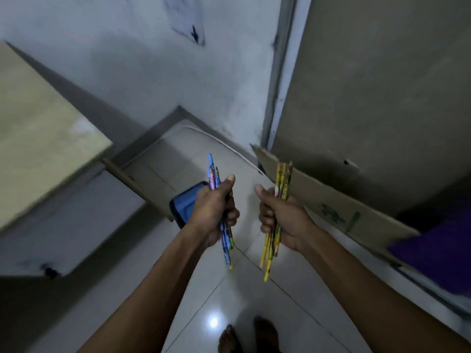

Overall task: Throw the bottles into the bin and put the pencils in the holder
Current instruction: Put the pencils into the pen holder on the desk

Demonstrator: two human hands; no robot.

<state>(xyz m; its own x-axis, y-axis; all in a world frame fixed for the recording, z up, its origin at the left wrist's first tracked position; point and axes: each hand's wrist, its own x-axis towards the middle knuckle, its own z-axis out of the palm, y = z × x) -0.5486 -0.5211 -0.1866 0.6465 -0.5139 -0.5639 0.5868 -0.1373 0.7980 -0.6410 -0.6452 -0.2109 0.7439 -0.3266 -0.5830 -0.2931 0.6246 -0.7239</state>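
My left hand (pixel 215 210) is closed around a bunch of blue pencils (pixel 213 174), which stick out above and below the fist. A bunch of yellow pencils (pixel 282 179) is gripped the same way in my right hand (pixel 280 216). Both hands are held out in front of me at about the same height, a little apart, over the tiled floor. Behind and below my left hand stands a blue bin (pixel 182 206) on the floor, partly hidden by the hand. No bottles and no pencil holder are in view.
A pale table top (pixel 38 138) fills the left side. A flat cardboard sheet (pixel 339 207) leans along the right wall, with a purple cloth (pixel 438 250) beyond it. A white cable (pixel 229 146) runs along the floor by the far wall. My bare feet (pixel 249 337) show at the bottom.
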